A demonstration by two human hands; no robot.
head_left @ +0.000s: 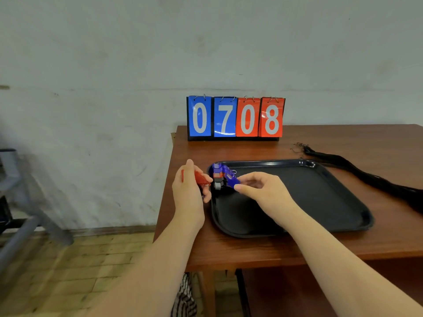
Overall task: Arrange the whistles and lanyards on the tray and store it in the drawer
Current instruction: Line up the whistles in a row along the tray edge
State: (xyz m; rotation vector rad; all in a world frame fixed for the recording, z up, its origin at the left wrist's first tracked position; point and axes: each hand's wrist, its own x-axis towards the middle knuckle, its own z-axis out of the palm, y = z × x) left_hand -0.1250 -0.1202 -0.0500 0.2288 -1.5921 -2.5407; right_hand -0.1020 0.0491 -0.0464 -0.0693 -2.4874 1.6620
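Note:
A black tray (320, 202) lies on the brown table. In its far left corner several whistles (219, 173), blue, red and dark, lie in a row. My right hand (263, 191) pinches a blue whistle (232, 181) at the near end of that row, just above the tray. My left hand (190, 193) hovers over the table's left edge beside the tray and holds a red whistle (201, 178). A bundle of black lanyards (366, 175) lies on the table beyond the tray's right side.
A flip scoreboard (235, 117) reading 0708 stands at the back of the table (251, 250) against the wall. The table's left edge is close to my left hand. A grey metal frame (20, 216) stands on the floor at left.

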